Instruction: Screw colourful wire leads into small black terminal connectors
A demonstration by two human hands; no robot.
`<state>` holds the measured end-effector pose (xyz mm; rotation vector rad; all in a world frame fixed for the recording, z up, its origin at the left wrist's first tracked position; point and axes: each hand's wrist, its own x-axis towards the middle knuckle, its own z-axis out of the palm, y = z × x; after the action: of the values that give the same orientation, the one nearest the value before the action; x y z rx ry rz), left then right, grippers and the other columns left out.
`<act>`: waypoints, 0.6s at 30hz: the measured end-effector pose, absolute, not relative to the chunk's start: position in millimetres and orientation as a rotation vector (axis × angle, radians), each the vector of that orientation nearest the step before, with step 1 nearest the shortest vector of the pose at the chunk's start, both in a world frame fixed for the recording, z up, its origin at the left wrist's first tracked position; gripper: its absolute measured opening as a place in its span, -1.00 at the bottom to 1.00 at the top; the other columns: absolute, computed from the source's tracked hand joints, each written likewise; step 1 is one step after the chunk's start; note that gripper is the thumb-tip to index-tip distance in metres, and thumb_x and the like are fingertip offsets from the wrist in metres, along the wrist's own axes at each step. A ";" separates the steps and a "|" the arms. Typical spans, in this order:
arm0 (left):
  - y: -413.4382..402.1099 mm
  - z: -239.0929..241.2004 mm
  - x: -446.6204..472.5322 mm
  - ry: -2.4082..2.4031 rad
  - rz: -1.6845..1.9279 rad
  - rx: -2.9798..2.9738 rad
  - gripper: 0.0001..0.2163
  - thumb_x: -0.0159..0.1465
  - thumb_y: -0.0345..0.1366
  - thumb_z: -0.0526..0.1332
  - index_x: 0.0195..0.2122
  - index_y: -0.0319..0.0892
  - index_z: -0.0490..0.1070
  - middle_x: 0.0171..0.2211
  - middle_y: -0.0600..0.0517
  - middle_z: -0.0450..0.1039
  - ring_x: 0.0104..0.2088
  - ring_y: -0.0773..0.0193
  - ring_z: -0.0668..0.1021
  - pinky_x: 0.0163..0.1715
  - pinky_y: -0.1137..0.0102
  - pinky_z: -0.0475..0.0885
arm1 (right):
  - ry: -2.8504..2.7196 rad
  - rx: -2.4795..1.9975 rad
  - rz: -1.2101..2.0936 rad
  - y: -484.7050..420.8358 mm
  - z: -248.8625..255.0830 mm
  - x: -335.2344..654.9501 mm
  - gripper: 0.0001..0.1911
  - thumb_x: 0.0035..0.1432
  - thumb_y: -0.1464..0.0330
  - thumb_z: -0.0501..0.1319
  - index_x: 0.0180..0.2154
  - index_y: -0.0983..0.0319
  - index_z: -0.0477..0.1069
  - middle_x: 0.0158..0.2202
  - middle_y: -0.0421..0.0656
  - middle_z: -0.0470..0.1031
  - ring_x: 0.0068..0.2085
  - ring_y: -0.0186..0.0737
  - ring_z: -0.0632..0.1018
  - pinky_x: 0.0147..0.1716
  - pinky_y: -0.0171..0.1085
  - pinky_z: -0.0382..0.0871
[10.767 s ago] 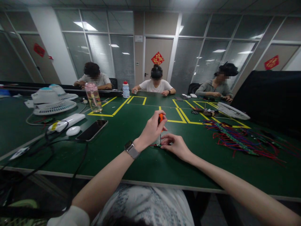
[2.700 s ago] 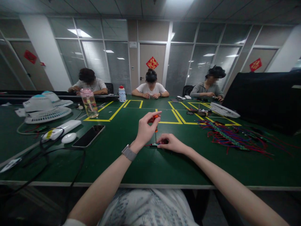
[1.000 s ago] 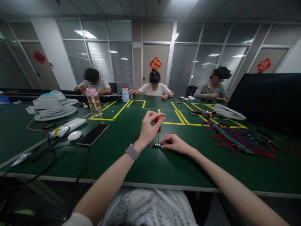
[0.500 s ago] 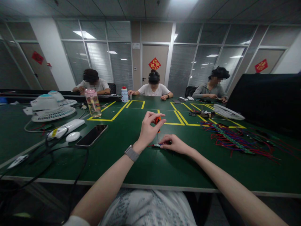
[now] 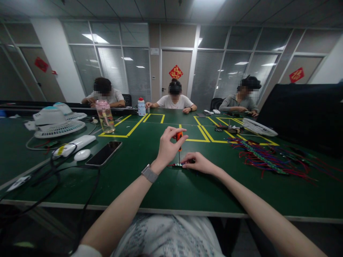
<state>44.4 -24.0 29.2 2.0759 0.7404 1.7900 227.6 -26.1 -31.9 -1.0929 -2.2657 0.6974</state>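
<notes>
My left hand (image 5: 168, 146) is closed round the orange handle of a small screwdriver (image 5: 179, 137), held upright with its thin shaft pointing down. The tip rests on a small dark part (image 5: 177, 165) lying on the green table (image 5: 160, 189). My right hand (image 5: 199, 163) lies just to the right of that part, fingers pinched on its end and pressing it to the table. A grey watch sits on my left wrist.
A phone (image 5: 104, 153), a white mouse (image 5: 81, 154), a white power strip (image 5: 73, 144) and black cables lie at the left. A heap of red and blue wires (image 5: 264, 157) spreads at the right. Three people sit at the far side, with a bottle (image 5: 105, 116) and fans nearby.
Over the last second both hands stay in place on the screwdriver and the part. Only the fingers of my left hand shift slightly on the handle, and the view moves a little.
</notes>
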 end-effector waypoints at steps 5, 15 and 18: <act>-22.6 27.1 47.2 0.592 1.671 1.970 -0.73 0.37 -0.29 0.04 -0.01 -0.10 0.47 -0.03 -0.06 0.45 -0.06 0.25 0.53 -0.09 0.35 0.47 | -2.278 -1.092 0.684 -25.4 -32.6 228.7 -0.70 0.11 0.20 0.29 -0.21 0.26 0.60 -0.37 -0.14 0.48 -0.37 -0.29 0.43 -0.37 -0.31 0.28; -22.7 27.6 44.4 0.730 1.761 2.006 -0.83 0.21 -0.23 0.28 -0.19 -0.10 0.54 -0.21 -0.01 0.39 -0.21 0.30 0.51 -0.26 0.45 0.49 | -2.274 -1.105 0.746 -24.6 -30.6 231.3 -0.69 0.01 0.24 0.36 -0.19 0.24 0.60 -0.30 -0.12 0.51 -0.28 -0.23 0.46 -0.31 -0.29 0.31; -22.2 26.5 46.0 0.617 1.690 1.960 -0.77 0.34 -0.23 0.11 -0.08 -0.09 0.50 -0.08 -0.05 0.39 -0.15 0.29 0.53 -0.20 0.42 0.51 | -2.278 -1.112 0.750 -25.0 -29.9 231.4 -0.70 0.03 0.27 0.35 -0.18 0.26 0.59 -0.30 -0.11 0.51 -0.29 -0.23 0.46 -0.31 -0.29 0.30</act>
<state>46.0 -22.2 26.5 1.9599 0.6170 1.6898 231.4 -25.0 -29.9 -1.1121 -2.2783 0.7498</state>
